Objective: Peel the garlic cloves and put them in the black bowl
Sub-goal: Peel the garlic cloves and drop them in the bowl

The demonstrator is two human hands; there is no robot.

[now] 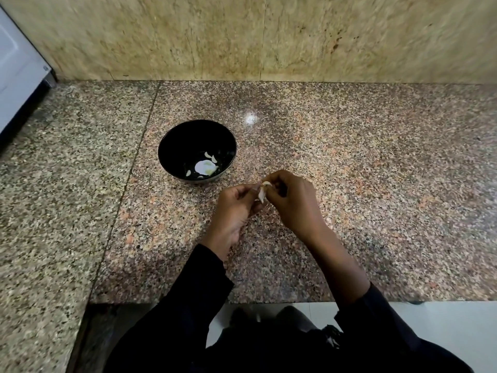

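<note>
A black bowl (pixel 172 141) stands on the speckled granite counter (pixel 349 170), with a few peeled garlic cloves (pixel 212 158) lying inside near a bright reflection. Just right of and nearer than the bowl, both hands meet over the counter. My left hand (pixel 234 208) pinches a pale garlic clove (pixel 262 193) at its fingertips. My right hand (pixel 293 200) pinches the same clove from the other side, at its top. Most of the clove is hidden by the fingers.
A beige stone wall (pixel 242 36) rises behind the counter. A white appliance (pixel 18 76) stands at the far left. The counter's front edge runs below my arms, with white floor tiles (pixel 443 332) beyond it.
</note>
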